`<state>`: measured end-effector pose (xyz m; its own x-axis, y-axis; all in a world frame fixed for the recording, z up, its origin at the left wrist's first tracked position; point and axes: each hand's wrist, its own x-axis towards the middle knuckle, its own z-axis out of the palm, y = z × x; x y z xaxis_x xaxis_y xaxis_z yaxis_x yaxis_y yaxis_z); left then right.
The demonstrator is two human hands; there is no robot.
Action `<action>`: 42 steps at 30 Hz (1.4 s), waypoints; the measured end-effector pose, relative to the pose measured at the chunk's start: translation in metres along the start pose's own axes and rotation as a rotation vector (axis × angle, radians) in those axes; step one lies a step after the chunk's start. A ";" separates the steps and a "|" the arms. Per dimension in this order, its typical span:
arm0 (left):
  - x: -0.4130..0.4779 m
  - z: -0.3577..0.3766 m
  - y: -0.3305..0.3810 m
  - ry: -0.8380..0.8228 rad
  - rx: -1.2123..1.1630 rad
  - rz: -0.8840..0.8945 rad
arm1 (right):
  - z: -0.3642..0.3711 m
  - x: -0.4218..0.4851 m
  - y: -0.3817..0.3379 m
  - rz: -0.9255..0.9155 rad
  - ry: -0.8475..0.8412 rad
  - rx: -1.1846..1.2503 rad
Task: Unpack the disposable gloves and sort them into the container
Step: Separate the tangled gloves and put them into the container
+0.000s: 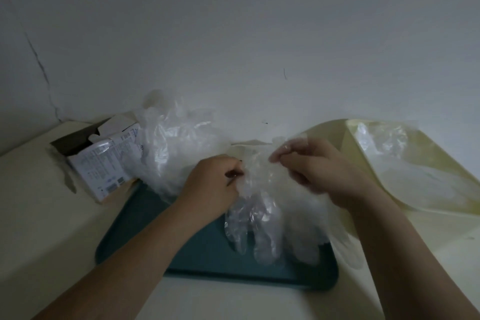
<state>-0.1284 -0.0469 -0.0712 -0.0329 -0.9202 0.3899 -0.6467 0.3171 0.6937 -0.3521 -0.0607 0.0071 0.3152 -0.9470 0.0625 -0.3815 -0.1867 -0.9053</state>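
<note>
Two hands work over teal tray (207,254). L hand (210,184) and R hand (317,171) each pinch clear glove (259,210), its fingers hanging over tray. Behind: glove pile (176,148), open box (104,158) at left; pale container (428,189) at right, gloves inside.

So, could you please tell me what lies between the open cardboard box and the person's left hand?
In the head view, a loose heap of clear gloves lies between the box and the left hand, spilling onto the teal tray.
</note>
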 end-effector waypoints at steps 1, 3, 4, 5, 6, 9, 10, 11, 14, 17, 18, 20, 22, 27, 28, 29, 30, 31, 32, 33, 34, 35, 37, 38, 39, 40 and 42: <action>0.001 -0.005 0.002 0.026 -0.011 0.001 | -0.001 -0.002 0.000 -0.019 -0.052 -0.038; 0.003 -0.017 0.008 0.118 -0.001 0.043 | -0.006 -0.004 -0.001 -0.056 -0.155 -0.097; 0.005 -0.023 0.010 0.175 0.004 0.062 | -0.009 -0.006 -0.002 -0.072 -0.207 -0.102; 0.007 -0.029 0.013 0.218 0.004 0.066 | -0.012 -0.007 -0.002 -0.084 -0.252 -0.087; 0.008 -0.034 0.015 0.236 0.009 0.055 | -0.016 -0.008 -0.002 -0.094 -0.282 -0.064; 0.005 -0.029 0.016 0.068 0.056 -0.021 | -0.017 -0.007 -0.002 -0.128 -0.233 -0.074; 0.002 -0.021 0.014 -0.037 0.057 -0.054 | -0.015 -0.005 -0.002 -0.147 -0.188 -0.116; -0.001 -0.013 0.012 -0.123 0.048 -0.076 | -0.012 -0.004 -0.002 -0.159 -0.164 -0.167; -0.006 0.002 0.003 -0.152 0.008 -0.047 | -0.007 -0.004 -0.006 -0.147 -0.228 -0.342; -0.003 -0.004 0.003 -0.055 -0.012 -0.039 | -0.008 -0.006 -0.007 -0.145 -0.242 -0.445; -0.002 -0.009 0.004 -0.021 -0.015 -0.029 | -0.008 -0.006 -0.007 -0.155 -0.232 -0.438; 0.001 -0.020 0.009 0.055 -0.014 0.035 | -0.009 -0.006 -0.007 -0.188 -0.188 -0.402; 0.004 -0.033 0.018 0.160 -0.026 0.158 | -0.009 -0.006 -0.004 -0.210 -0.119 -0.347; 0.003 -0.057 0.045 0.323 -0.116 0.374 | -0.015 -0.007 -0.007 -0.256 -0.030 0.025; 0.002 -0.059 0.048 0.328 -0.139 0.379 | -0.016 -0.008 -0.008 -0.250 -0.040 0.081; 0.001 -0.060 0.050 0.327 -0.167 0.380 | -0.016 -0.008 -0.006 -0.225 -0.048 0.113; 0.000 -0.061 0.052 0.322 -0.192 0.384 | -0.015 -0.008 -0.005 -0.193 -0.057 0.137; -0.001 -0.061 0.053 0.326 -0.204 0.396 | -0.013 -0.007 -0.003 -0.159 -0.071 0.146; -0.001 -0.062 0.053 0.338 -0.200 0.407 | -0.011 -0.006 -0.001 -0.130 -0.095 0.136; -0.001 -0.062 0.053 0.354 -0.184 0.410 | -0.010 -0.004 0.002 -0.114 -0.117 0.114; -0.001 -0.061 0.052 0.367 -0.165 0.406 | -0.009 -0.003 0.005 -0.103 -0.137 0.108; -0.001 -0.061 0.050 0.377 -0.150 0.392 | -0.008 -0.001 0.009 -0.101 -0.153 0.127; 0.000 -0.058 0.047 0.354 -0.152 0.364 | -0.009 0.001 0.013 -0.100 -0.147 0.201; 0.000 -0.057 0.046 0.331 -0.163 0.349 | -0.008 0.001 0.014 -0.103 -0.157 0.221; 0.000 -0.055 0.046 0.296 -0.180 0.333 | -0.008 0.001 0.013 -0.107 -0.180 0.201; 0.001 -0.053 0.044 0.248 -0.197 0.301 | -0.007 0.000 0.011 -0.115 -0.222 0.135; 0.002 -0.053 0.041 0.104 -0.193 0.132 | -0.002 0.001 0.012 -0.120 -0.315 -0.112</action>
<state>-0.1147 -0.0235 -0.0105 -0.0226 -0.8425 0.5382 -0.4845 0.4802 0.7312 -0.3581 -0.0645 -0.0030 0.6093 -0.7928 0.0178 -0.4124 -0.3360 -0.8468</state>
